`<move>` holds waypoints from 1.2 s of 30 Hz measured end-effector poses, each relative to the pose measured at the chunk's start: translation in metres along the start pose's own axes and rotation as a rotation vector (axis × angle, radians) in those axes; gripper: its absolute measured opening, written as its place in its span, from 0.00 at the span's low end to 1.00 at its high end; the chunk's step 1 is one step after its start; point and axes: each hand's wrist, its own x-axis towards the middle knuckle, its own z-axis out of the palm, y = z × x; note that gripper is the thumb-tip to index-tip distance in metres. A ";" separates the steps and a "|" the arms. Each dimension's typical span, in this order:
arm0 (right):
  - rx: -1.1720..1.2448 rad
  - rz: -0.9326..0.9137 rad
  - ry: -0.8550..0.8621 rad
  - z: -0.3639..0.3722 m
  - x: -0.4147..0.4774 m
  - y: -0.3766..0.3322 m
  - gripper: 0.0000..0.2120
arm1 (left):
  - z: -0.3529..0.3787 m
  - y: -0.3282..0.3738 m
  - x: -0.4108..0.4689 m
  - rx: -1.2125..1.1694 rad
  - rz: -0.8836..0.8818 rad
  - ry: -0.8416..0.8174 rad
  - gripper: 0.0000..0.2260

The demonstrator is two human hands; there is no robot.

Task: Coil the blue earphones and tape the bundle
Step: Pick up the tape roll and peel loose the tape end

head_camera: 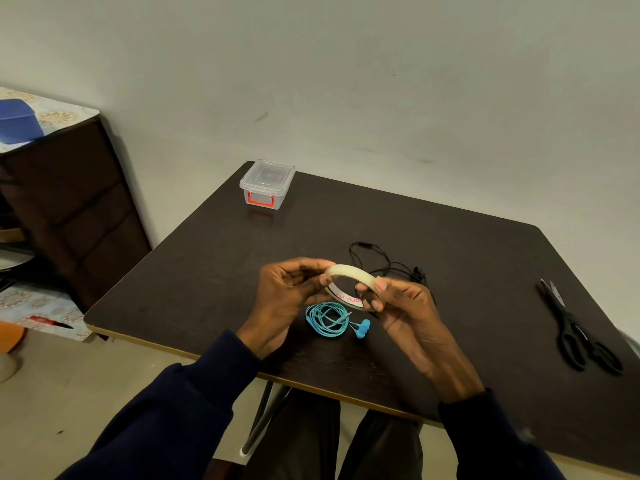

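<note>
Both hands above a dark table [450, 258], left hand [284, 296] and right hand [405, 306] each pinching a roll of clear tape [351, 275], blue earphones [329, 318] coiled on the table just beneath, lidded clear box [266, 183] far left, contents not discernible, black scissors [578, 334] at right

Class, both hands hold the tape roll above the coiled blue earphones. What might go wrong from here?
The blue earphones lie unheld on the table, so the coil may loosen before taping. Both the left hand and right hand grip the tape roll, while the scissors lie far right: a pulled strip might stick to itself.
</note>
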 end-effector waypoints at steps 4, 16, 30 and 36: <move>-0.043 -0.027 0.019 0.002 0.002 0.000 0.13 | -0.001 0.003 0.000 0.149 0.053 -0.029 0.10; -0.278 -0.079 0.020 -0.004 0.002 0.003 0.13 | 0.002 0.007 0.007 0.540 0.319 -0.088 0.09; -0.169 -0.022 -0.045 -0.006 -0.001 0.004 0.08 | -0.012 -0.009 0.001 0.098 0.044 0.023 0.10; -0.221 -0.025 -0.034 0.001 0.003 0.005 0.08 | -0.011 -0.007 0.003 0.232 0.165 -0.003 0.11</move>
